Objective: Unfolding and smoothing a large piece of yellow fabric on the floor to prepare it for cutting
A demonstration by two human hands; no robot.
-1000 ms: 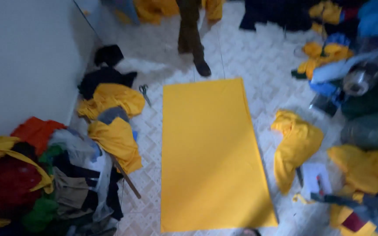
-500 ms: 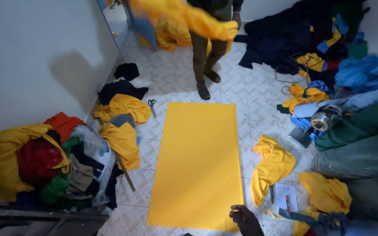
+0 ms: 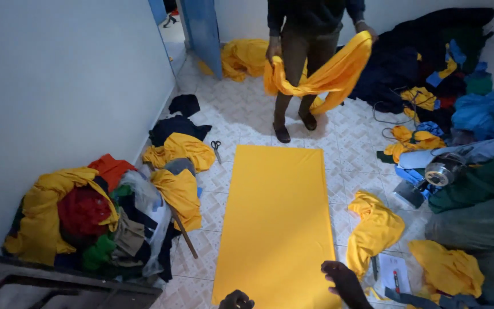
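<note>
Yellow cloth sheet [image 3: 281, 229] spread flat on the tiled floor [image 3: 350, 143], long side running away from the camera, near end at the bottom edge of the view. Right hand [image 3: 347, 281] resting on the near right corner of that sheet, fingers together and laid flat on the fabric, not clamped on anything. Left hand [image 3: 236, 300] barely in view at the bottom edge, touching the near left end of the sheet; cannot tell whether its fingers are apart or closed.

Beyond the far end of the sheet, another person [image 3: 310, 34] standing in dark trousers and dark shoes, both hands gripping a long yellow fabric strip [image 3: 321, 74] that hangs in a loop in front of the legs. Blue door [image 3: 204, 31] just behind and to one side, with a yellow heap [image 3: 241, 57] at its foot.

Left of the sheet, scissors [image 3: 216, 150] lying on the tiles, near crumpled yellow garments [image 3: 179, 171]. Further left, against the pale wall [image 3: 58, 86], mixed clothes pile [image 3: 81, 217] in red, orange, green, grey and yellow, with a wooden stick [image 3: 185, 234] poking out of it.

Right of the sheet, crumpled yellow piece [image 3: 375, 229] just beside its edge, white paper with a red pen [image 3: 394, 274] near it, another yellow bundle [image 3: 444, 269] further right. Round metal machine part [image 3: 441, 171] among dark green fabric [image 3: 481, 183]; dark and blue clothes heap [image 3: 447, 63] along the far right wall.
</note>
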